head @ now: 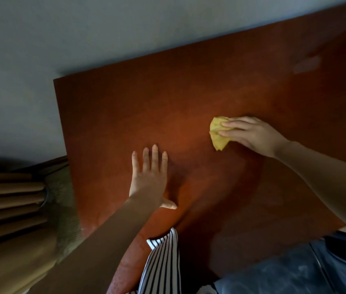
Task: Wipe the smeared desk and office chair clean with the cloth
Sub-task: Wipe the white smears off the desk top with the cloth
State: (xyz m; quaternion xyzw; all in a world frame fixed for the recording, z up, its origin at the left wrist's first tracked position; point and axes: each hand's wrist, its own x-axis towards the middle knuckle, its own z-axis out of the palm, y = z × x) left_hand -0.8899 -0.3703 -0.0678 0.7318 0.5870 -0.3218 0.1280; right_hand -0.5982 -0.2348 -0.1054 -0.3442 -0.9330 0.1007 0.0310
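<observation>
The left hand [148, 179] lies flat on the reddish-brown wooden counter [125, 102], fingers straight and spread, holding nothing; at its two o'clock the crumpled yellow cloth [218, 135] sits on the counter; the right hand [252, 134] presses it down, fingers nearly straight.

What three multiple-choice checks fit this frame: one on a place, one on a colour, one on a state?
1. Where is the cloth?
A. under the right hand on the desk
B. on the floor
C. on a chair

2. What colour is the cloth?
A. blue
B. yellow
C. white

3. How is the left hand?
A. flat on the desk, fingers straight
B. a clenched fist
C. gripping the cloth

Answers:
1A, the right hand's fingers press it to the desk.
2B, it shows yellow against the red-brown top.
3A, its fingers lie straight on the surface.
</observation>
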